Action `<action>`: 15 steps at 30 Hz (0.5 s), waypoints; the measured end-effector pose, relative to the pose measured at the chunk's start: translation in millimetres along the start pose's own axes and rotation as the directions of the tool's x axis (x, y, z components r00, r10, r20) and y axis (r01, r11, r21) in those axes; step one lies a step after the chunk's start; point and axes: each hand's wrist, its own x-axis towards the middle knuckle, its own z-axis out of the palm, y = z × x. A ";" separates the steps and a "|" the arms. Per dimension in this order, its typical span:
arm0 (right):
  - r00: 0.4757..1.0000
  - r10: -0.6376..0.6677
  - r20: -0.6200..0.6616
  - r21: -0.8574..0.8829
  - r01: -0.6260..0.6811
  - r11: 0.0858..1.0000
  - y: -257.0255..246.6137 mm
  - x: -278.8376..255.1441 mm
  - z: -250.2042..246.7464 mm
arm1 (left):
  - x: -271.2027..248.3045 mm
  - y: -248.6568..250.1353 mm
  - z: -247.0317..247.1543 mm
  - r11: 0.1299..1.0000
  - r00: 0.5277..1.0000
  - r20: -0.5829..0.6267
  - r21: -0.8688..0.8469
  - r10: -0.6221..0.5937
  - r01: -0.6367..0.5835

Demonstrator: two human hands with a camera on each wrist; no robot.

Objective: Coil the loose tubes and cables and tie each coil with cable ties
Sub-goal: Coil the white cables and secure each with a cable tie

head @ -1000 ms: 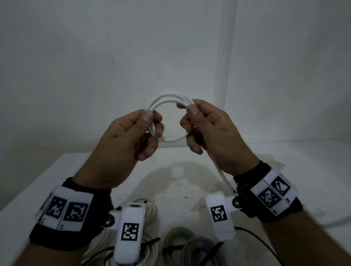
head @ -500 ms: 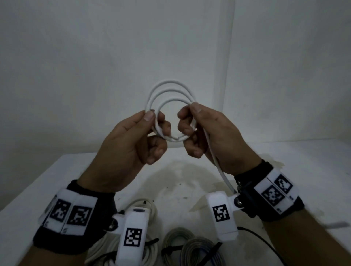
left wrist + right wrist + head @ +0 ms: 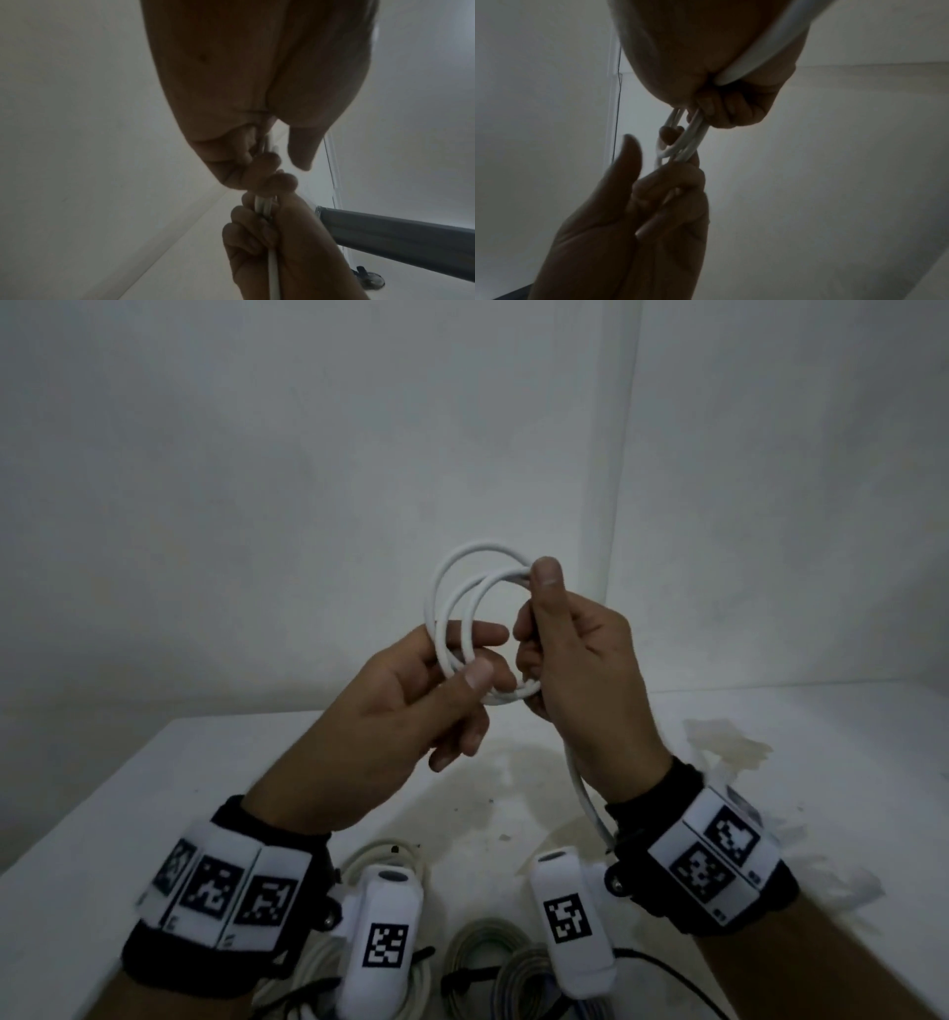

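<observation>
Cable (image 3: 464, 588) loops pinched by left hand (image 3: 405, 706), clamped in right hand (image 3: 575, 670); loose tail below right wrist; risk: stiff loops springing apart if pinch slackens

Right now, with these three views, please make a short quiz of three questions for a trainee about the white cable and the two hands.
1. True or false: the white cable coil lies flat on the table.
2. Which hand has the cable's loose tail running down past its wrist? A) left hand B) right hand
3. Fill in: the tied coils lie at the table's ____ edge, below the wrists.

Key: 1. False; both hands hold it up in the air. 2. B. 3. near.
</observation>
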 end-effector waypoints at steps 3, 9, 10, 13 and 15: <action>0.997 0.021 0.070 0.016 -0.022 1.000 -1.4 -0.7 1.9 | 2.4 -5.1 0.9 0.999 0.995 -0.088 0.017 0.049 -0.048; 0.929 0.020 0.371 0.202 -0.102 0.974 -5.6 4.0 -9.1 | 5.2 -1.8 -5.1 0.974 0.976 -0.220 -0.219 0.004 -0.053; 0.933 0.021 0.358 0.192 -0.096 0.977 -5.3 3.8 -8.5 | 3.9 -0.8 -4.3 0.967 0.982 -0.186 -0.253 -0.019 -0.029; 0.977 0.041 0.210 0.148 -0.073 0.986 -3.8 4.2 -5.5 | 2.1 1.9 -1.6 0.933 0.997 0.023 -0.352 -0.069 0.072; 0.990 0.051 0.130 0.166 -0.072 0.983 -4.0 4.1 -3.9 | 2.0 3.6 -2.5 0.927 0.995 0.082 -0.366 -0.049 0.076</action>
